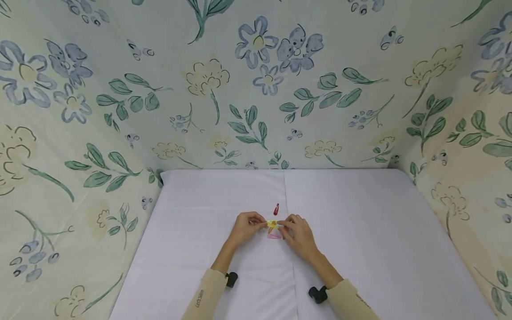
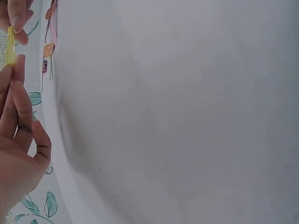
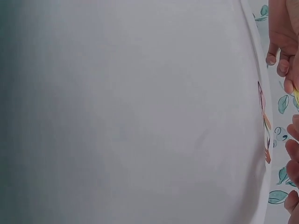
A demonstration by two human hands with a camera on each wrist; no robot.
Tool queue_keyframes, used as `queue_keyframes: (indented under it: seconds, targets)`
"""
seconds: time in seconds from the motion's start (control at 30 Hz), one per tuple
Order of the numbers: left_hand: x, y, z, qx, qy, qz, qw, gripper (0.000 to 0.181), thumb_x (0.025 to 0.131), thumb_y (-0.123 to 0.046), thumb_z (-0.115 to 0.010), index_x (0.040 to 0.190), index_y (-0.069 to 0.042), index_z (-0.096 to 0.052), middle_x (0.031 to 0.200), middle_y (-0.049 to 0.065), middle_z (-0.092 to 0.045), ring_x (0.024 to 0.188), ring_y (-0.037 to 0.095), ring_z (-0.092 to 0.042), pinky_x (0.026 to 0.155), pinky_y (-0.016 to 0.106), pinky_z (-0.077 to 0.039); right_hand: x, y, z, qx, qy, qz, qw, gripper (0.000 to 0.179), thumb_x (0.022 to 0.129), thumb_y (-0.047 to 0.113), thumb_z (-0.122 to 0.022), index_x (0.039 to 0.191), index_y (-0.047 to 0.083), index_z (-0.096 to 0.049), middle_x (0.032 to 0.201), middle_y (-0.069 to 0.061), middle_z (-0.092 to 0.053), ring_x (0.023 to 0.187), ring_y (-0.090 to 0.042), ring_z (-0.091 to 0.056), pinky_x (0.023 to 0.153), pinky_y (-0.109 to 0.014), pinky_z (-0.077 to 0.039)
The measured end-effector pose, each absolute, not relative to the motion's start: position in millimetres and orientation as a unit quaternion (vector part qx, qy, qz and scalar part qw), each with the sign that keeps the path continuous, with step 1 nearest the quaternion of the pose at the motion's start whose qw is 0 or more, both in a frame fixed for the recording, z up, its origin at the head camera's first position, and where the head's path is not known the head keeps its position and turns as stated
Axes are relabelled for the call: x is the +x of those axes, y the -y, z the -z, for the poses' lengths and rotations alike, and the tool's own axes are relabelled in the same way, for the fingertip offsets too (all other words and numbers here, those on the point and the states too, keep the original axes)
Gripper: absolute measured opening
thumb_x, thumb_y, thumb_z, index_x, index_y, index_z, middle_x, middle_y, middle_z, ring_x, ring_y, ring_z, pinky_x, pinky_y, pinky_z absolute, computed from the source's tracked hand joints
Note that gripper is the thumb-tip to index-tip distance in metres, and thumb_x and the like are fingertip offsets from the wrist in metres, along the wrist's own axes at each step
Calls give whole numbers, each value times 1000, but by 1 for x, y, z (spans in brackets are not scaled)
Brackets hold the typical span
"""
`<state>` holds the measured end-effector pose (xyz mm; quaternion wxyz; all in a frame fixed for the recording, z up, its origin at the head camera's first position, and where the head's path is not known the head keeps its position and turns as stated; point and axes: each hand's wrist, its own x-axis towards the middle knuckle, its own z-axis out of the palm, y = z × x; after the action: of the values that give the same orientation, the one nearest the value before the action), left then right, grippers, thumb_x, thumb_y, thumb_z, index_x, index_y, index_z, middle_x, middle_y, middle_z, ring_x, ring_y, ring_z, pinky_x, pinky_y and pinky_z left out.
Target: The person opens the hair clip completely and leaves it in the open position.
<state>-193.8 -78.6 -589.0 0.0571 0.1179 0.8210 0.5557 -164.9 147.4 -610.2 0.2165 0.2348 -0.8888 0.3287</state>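
Observation:
A slim yellow hair clip (image 2: 10, 46) spans the gap between the hands. My left hand (image 1: 245, 227) pinches one end between thumb and finger; my right hand (image 1: 298, 234) pinches the other, its fingertips overlapping the clip's tip in the left wrist view. Just under the hands, an orange clip (image 1: 271, 229) shows on the white cloth, partly covered by yellow in the head view. Nearer my body lies a pink clip (image 1: 274, 237), and a red clip (image 1: 276, 209) lies beyond the fingers. At the right wrist view's edge, most of my right hand (image 3: 293, 161) is cut off.
White cloth (image 1: 352, 222) covers the table, with a crease running front to back near its middle. Floral fabric (image 1: 248, 89) rises behind the table and along both sides. Black wrist cameras (image 1: 318, 294) sit at both sleeve cuffs.

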Motion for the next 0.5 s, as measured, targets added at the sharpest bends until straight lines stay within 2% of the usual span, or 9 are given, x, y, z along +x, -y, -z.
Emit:
queue_keyframes:
  seconds: [0.23, 0.33, 0.5]
  targets:
    - [-189, 81, 590, 110, -812, -570, 59, 6, 88, -10, -82, 88, -8, -77, 83, 10, -79, 71, 34, -71, 60, 19, -49, -160, -144, 609, 233, 874, -364, 221, 14, 86, 14, -84, 98, 10, -81, 82, 4, -63, 74, -6, -50, 70, -26, -41]
    - [-187, 82, 589, 111, -809, -574, 56, 5, 89, -10, -82, 88, -7, -77, 83, 11, -79, 70, 34, -70, 59, 20, -48, -158, -141, 608, 231, 870, -375, 221, 15, 84, 13, -86, 98, 9, -81, 81, 4, -63, 72, -4, -50, 69, -25, -41]
    - [-184, 83, 589, 113, -806, -578, 63, 6, 89, -10, -82, 89, -7, -77, 83, 10, -79, 67, 27, -70, 58, 20, -49, -155, -137, 606, 208, 873, -390, 208, 11, 86, 13, -84, 96, 9, -81, 80, 6, -63, 70, -2, -47, 65, -23, -40]
